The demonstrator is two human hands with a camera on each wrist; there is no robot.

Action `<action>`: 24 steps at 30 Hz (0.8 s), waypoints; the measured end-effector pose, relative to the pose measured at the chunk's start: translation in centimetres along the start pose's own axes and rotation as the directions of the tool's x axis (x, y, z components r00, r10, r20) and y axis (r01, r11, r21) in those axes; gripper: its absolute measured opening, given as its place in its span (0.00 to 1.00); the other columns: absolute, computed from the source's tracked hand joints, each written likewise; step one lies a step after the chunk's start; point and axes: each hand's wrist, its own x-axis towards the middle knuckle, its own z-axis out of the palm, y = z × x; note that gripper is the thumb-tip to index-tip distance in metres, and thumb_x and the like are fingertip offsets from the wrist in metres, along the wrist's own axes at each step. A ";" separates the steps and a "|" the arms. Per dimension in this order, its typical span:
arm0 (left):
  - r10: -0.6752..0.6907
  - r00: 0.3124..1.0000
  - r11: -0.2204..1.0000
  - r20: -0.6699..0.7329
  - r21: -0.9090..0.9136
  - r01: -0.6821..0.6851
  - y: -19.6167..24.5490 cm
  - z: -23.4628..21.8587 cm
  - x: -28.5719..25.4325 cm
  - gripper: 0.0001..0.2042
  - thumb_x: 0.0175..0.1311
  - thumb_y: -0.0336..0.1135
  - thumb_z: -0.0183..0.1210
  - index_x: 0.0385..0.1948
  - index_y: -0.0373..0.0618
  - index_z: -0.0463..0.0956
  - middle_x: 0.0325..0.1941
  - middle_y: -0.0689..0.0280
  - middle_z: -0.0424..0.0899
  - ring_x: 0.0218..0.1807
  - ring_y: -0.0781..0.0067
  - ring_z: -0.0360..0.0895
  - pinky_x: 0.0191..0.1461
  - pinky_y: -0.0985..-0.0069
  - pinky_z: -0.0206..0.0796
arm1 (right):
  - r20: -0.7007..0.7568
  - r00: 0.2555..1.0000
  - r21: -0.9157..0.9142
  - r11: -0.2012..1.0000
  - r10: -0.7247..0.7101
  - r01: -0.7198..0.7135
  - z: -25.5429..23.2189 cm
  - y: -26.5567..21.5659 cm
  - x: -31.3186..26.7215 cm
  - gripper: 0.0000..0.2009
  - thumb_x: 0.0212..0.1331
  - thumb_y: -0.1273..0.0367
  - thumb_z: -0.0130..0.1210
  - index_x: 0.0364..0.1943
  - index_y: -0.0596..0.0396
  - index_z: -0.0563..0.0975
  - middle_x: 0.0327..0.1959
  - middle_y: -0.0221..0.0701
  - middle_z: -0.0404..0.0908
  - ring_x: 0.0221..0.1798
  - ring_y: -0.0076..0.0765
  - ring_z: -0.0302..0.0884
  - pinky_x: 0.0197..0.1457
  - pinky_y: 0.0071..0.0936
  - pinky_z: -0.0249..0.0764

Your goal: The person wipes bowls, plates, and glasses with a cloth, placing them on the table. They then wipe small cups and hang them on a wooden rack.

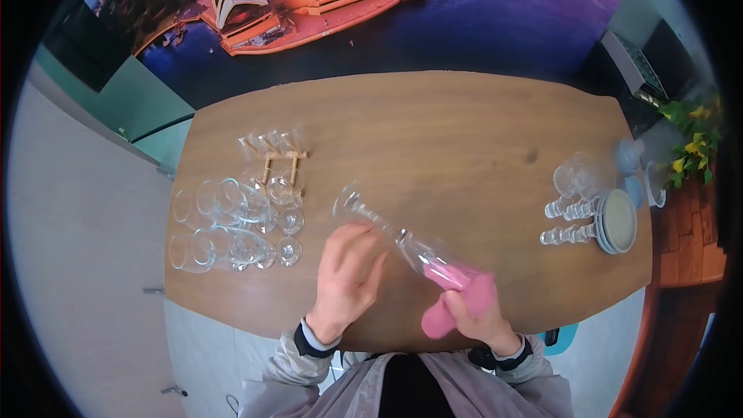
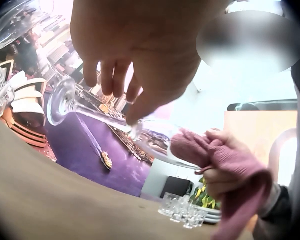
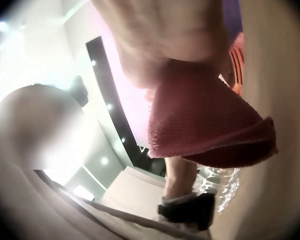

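A clear wine glass is tilted over the table, its round foot up and away from the body. My right hand grips a pink cloth around the rim end of the bowl, and part of the cloth is bunched inside the glass. Close by the stem is my left hand, fingers loosely bent and the thumb tip overlapping the stem in the left wrist view. In the right wrist view, the cloth hangs in a wide fold and hides the glass.
Several stemmed glasses stand on the left of the wooden table, near small glasses on a wooden rack. At right are stacked pale dishes, ridged clear glassware and a yellow-green plant.
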 end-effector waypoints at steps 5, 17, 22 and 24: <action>-0.587 0.629 0.017 0.509 -0.770 0.638 1.7 0.3 0.3 0.23 0.67 0.31 0.66 0.61 0.42 0.68 0.57 0.57 0.78 0.59 0.55 0.80 0.58 0.59 0.75 | 0.265 0.886 -0.492 0.737 -0.381 0.464 1.5 0.0 1.8 0.10 0.50 0.70 0.69 0.35 0.59 0.84 0.43 0.40 0.86 0.29 0.36 0.84 0.32 0.34 0.80; -0.304 0.935 -0.075 0.181 -0.983 0.166 1.1 3.9 1.3 0.23 0.64 0.30 0.65 0.55 0.51 0.62 0.49 0.59 0.77 0.53 0.55 0.80 0.59 0.58 0.76 | 0.505 0.750 0.666 0.359 0.427 -0.653 3.1 -2.4 1.3 0.20 0.67 0.62 0.62 0.56 0.58 0.73 0.45 0.30 0.78 0.41 0.26 0.80 0.46 0.30 0.79; -0.314 0.873 -0.076 0.372 -0.927 0.367 1.8 1.8 2.5 0.25 0.62 0.32 0.68 0.56 0.49 0.62 0.52 0.57 0.77 0.59 0.50 0.79 0.63 0.54 0.74 | 0.343 0.804 0.674 0.469 0.485 -0.571 4.2 -2.0 1.6 0.23 0.65 0.64 0.63 0.61 0.58 0.71 0.41 0.32 0.81 0.41 0.28 0.82 0.46 0.32 0.80; -0.334 0.820 -0.128 0.466 -0.884 0.450 1.6 1.3 2.8 0.26 0.63 0.33 0.68 0.57 0.48 0.62 0.53 0.56 0.77 0.61 0.50 0.78 0.63 0.53 0.74 | 0.154 0.977 -0.052 0.986 -0.146 0.156 4.0 -0.7 3.4 0.19 0.62 0.66 0.65 0.55 0.60 0.76 0.34 0.40 0.83 0.34 0.38 0.85 0.40 0.34 0.82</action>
